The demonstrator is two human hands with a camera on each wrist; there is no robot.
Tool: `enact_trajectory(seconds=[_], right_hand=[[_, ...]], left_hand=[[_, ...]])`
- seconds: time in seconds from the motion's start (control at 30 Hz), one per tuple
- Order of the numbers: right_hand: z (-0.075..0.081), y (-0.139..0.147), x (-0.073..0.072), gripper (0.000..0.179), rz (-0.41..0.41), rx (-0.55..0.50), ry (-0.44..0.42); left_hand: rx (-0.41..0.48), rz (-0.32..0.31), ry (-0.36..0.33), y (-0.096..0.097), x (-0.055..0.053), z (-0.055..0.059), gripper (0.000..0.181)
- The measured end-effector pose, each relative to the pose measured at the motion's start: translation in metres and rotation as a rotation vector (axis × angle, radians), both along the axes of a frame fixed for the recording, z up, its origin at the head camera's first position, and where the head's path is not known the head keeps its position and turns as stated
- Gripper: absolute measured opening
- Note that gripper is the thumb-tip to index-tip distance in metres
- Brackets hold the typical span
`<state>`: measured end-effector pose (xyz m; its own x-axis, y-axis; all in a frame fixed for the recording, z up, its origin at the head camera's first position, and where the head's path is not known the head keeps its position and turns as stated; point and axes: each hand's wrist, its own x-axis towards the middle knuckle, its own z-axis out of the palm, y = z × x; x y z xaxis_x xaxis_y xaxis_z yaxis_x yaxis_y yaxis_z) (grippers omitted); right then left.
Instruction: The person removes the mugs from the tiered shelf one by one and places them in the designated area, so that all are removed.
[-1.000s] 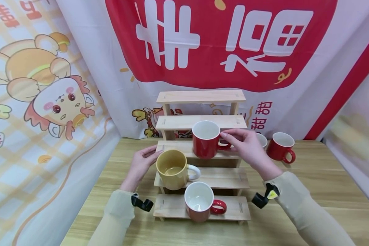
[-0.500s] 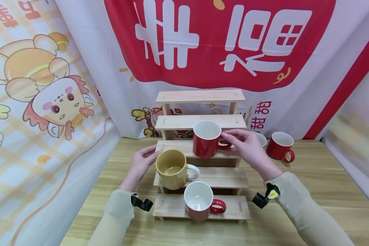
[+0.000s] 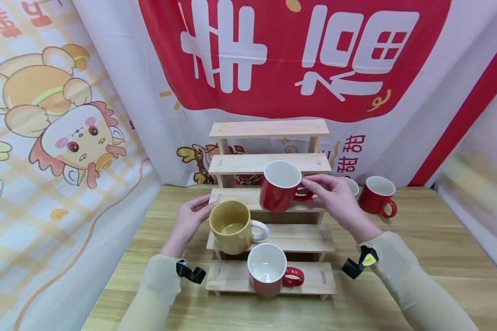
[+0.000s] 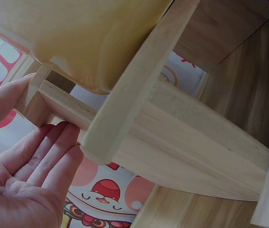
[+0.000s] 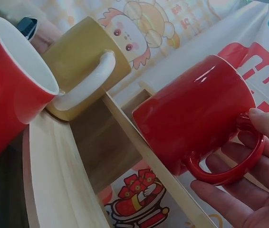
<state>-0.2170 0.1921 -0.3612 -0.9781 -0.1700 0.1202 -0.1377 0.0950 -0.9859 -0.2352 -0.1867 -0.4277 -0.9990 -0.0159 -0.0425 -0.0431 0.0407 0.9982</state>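
Observation:
My right hand [image 3: 335, 195] pinches the handle of a red mug [image 3: 276, 195] with a white inside, at the middle step of a wooden tiered stand [image 3: 298, 238]. In the right wrist view this red mug [image 5: 196, 114] appears at that step's edge, tilted slightly. The thumb lies on top of the handle, fingers below it. At the stand's left end, my left hand [image 3: 189, 220] grips the middle step; the left wrist view has the thumb above and the fingers [image 4: 58, 152] beneath the board. Near it, a yellow mug [image 3: 231, 236] with a white handle stands one step lower.
Another red mug [image 3: 269, 286] stands on the lowest step, its handle pointing right. On the table [image 3: 414, 243] to the right is a further red mug [image 3: 370, 200]. Beside that, a white-lined mug [image 3: 352, 185] is mostly hidden by my right hand. Printed cloth [image 3: 128, 110] hangs around the table.
The red mug in my right hand has shifted slightly right and its rim leans more to the right. My left hand keeps its grip on the stand; the other mugs stay put.

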Motion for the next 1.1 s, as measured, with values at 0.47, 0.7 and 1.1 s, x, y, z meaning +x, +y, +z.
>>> enact_trajectory(seconds=[0.47, 0.7, 1.1], right_hand=[[-0.003, 0.007, 0.008, 0.041, -0.092, 0.036, 0.114], [-0.001, 0.027, 0.02, 0.049, -0.201, 0.108, 0.086], [0.004, 0.074, 0.038, 0.027, -0.287, -0.034, 0.144]], left_hand=[[-0.01, -0.003, -0.01, -0.001, 0.001, 0.001, 0.053], [-0.002, -0.004, -0.006, -0.001, 0.001, 0.001, 0.053], [0.006, -0.001, -0.007, -0.001, 0.0, 0.0, 0.051]])
